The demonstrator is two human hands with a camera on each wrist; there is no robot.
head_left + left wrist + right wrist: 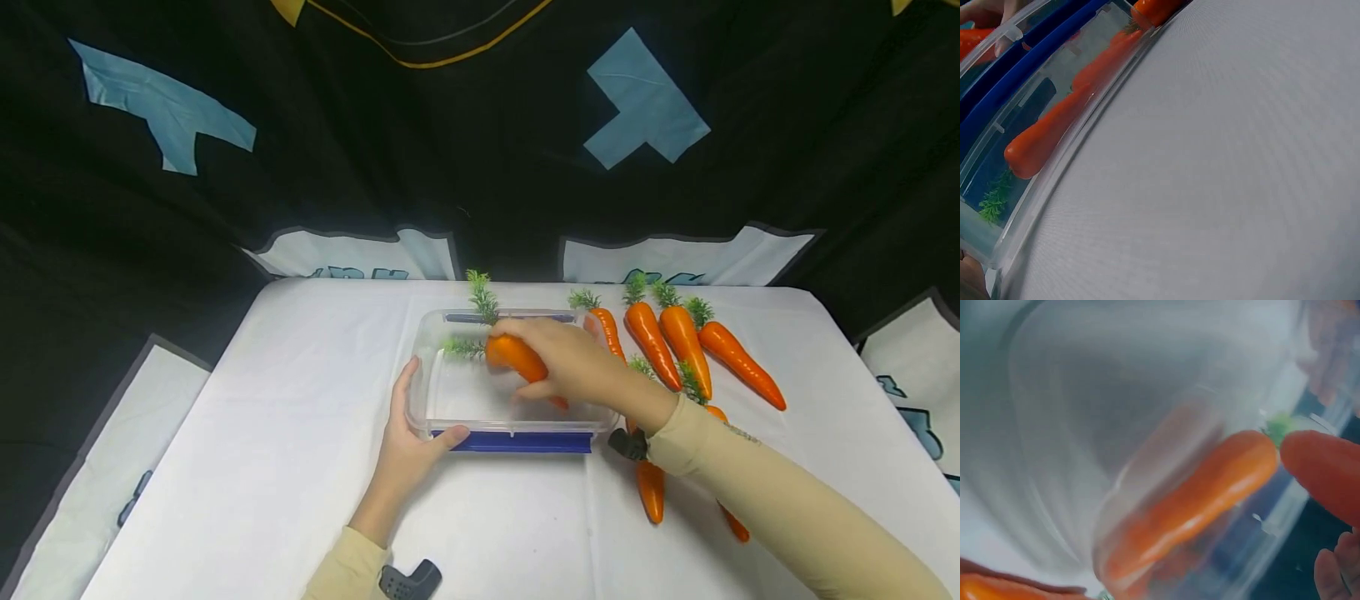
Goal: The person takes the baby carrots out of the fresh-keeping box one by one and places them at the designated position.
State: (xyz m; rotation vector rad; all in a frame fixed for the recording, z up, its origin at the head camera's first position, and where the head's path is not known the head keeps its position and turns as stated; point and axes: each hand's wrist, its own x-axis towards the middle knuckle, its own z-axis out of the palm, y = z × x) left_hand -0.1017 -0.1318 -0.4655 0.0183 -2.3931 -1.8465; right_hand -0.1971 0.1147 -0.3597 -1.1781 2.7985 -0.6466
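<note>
A clear plastic box (465, 408) with a blue front latch (517, 442) stands on the table. My left hand (408, 442) grips its front left corner, thumb at the front rim and fingers along the left wall. Above the box's inside, my right hand (566, 358) holds an orange carrot (516, 356), its green top (482, 297) pointing to the back. Below it another carrot (1197, 506) lies in the box; its green top (462, 347) shows at the left, while the right hand and held carrot hide most of it in the head view.
Right of the box several carrots (682, 342) with green tops lie on the white tablecloth (262, 450). More carrots (651, 492) lie nearer, partly under the right forearm. A black curtain (420, 167) hangs behind the table.
</note>
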